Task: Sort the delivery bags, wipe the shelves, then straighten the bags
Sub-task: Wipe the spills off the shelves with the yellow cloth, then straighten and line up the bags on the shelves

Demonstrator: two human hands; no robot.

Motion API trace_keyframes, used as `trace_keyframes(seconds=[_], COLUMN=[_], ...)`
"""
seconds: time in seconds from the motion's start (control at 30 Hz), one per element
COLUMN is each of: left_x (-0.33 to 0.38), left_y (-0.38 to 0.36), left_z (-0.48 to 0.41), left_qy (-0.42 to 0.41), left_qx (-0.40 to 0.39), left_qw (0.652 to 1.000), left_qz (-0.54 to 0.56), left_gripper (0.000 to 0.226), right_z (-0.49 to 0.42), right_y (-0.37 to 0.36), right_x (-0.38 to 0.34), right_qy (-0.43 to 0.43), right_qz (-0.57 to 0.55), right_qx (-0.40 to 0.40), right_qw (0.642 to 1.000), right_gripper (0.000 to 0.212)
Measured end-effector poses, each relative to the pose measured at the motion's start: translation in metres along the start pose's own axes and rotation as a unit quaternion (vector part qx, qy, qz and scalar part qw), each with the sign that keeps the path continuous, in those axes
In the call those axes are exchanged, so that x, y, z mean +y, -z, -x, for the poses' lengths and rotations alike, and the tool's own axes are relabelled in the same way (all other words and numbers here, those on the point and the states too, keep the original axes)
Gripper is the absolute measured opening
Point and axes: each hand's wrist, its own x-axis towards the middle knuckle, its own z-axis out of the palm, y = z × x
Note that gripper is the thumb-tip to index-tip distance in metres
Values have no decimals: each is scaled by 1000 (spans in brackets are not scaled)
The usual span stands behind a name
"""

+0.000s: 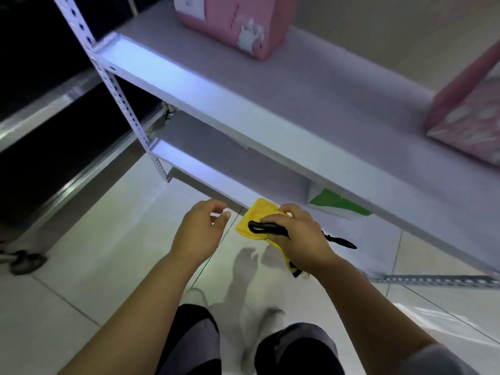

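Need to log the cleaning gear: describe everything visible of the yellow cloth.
The yellow cloth looks like soft, nappy microfibre, bunched into a small pad. The right hand grips it from above, hiding its middle; one corner shows left of the fingers, another below the wrist. A black strap lies across it. It is held before the lower shelf edge. The left hand does not touch it.

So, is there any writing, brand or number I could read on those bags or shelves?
Nothing here reads clearly.
Pink bag with a white rabbit drawing: its white paper label is too blurred to read.
Pink patterned bag at the right: no legible words.
White and green bag on the lower shelf: no text shows.
Yellow cloth in the right hand: blank.
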Motion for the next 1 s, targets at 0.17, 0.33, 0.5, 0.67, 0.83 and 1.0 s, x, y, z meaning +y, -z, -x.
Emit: trace_keyframes(seconds=[0.17, 0.33, 0.5, 0.67, 0.83, 1.0], left_x=[78, 149, 190, 209, 217, 225], left_y=[53, 96, 133, 155, 173, 194], left_z=[67, 106, 135, 171, 199, 211], left_qy=[45, 36, -7, -74, -125, -203], left_qx=[-40, -65, -57, -105, -161, -130], left_qw=[995, 984, 964, 954, 947, 961], left_qz=[84, 164, 260, 270, 247, 136], left_gripper=[18, 21, 21, 23, 23, 28], right_z=[65, 107, 143, 192, 230, 260], right_y=[75, 126, 153, 163, 172, 204], right_x=[-58, -106, -139, -175, -200, -191], right_qy=[48, 85, 52, -1, -45, -100], right_qz=[-60, -83, -142, -239, -233, -118], right_qx=[59, 125, 110, 130, 213, 279], right_qw=[995, 985, 982, 962, 948, 948], right_gripper=[30, 32, 48, 43, 10, 7])
